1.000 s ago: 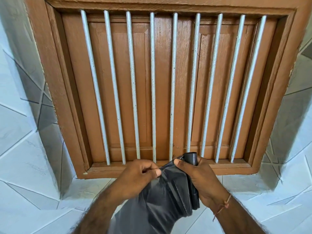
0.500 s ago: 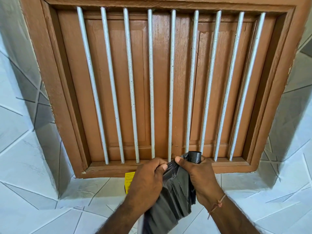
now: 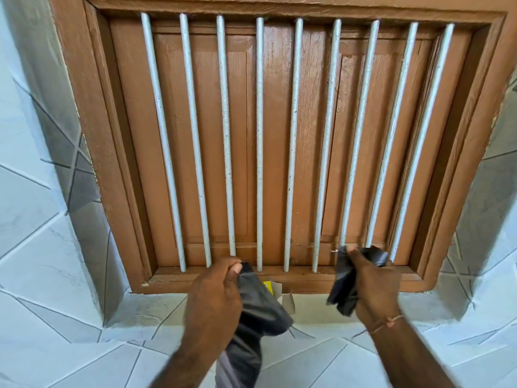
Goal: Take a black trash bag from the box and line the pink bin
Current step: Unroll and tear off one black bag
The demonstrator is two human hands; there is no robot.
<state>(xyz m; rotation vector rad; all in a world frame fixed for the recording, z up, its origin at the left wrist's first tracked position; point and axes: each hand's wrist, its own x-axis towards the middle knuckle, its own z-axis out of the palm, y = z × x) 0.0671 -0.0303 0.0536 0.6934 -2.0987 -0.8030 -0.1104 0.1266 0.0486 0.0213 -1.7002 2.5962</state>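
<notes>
My left hand [image 3: 215, 301] grips the top edge of a black trash bag [image 3: 257, 317] that hangs down from it toward the bottom of the view. My right hand [image 3: 372, 287] holds a separate black roll of bags [image 3: 342, 284], whose end [image 3: 375, 254] sticks out above the fist. The two black pieces are apart, with a gap between them. Behind my left hand, part of the yellow and white box [image 3: 279, 292] shows on the tiled ledge. The pink bin is out of view.
A brown wooden shuttered window [image 3: 265, 135] with several white vertical bars [image 3: 260, 135] fills the wall in front. White tiles with grey lines cover the ledge [image 3: 321, 345] and side walls [image 3: 33, 219].
My hands were together on one bunched black bag; now they are pulled apart, the left with the hanging bag, the right with the roll. The box has come into view between them.
</notes>
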